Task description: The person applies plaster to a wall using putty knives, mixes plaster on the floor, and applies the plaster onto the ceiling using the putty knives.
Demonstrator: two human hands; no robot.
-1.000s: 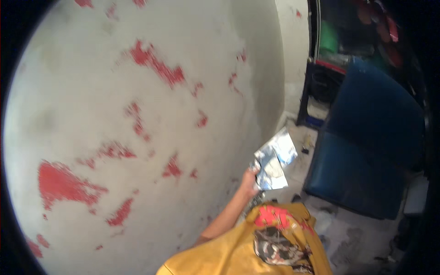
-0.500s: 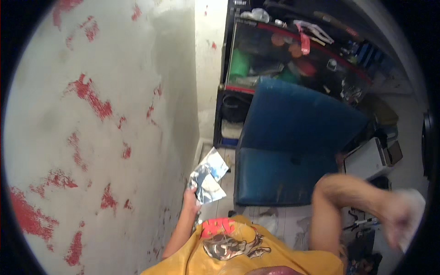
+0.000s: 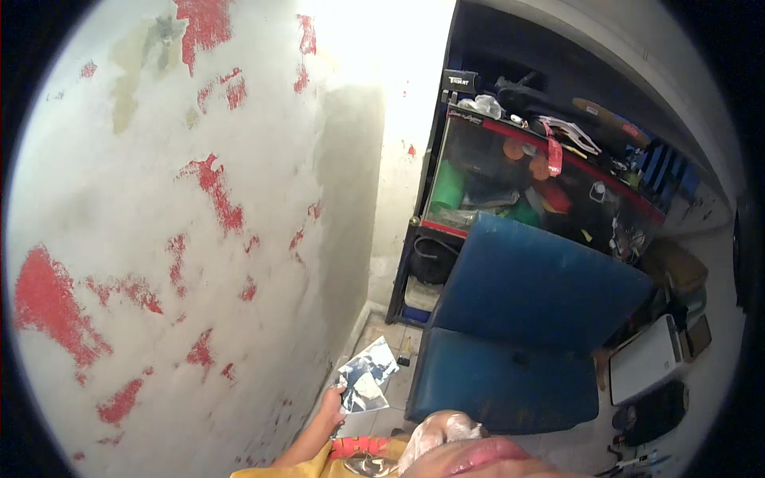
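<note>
At the far left, the pale wall shows scattered red patches, with a darker greenish-grey band near its corner. Beside its lower edge, the left hand grips the shiny flat sheets, smeared with whitish paste; they sit lower in view than half a second ago. Right of these, what seems to be the right hand, streaked white, has come from the far right rim to the bottom middle, so both hands are now near one another and the paste lies within easier reach. It is foreshortened and partly covered, so I cannot tell whether it holds anything.

The tiled floor makes only a narrow strip between the wall and the blue padded seat, whose front edge limits sideways room; the wall face is the more open side. Behind the seat stands a red-trimmed glass tank; farther right leans a white panel.
</note>
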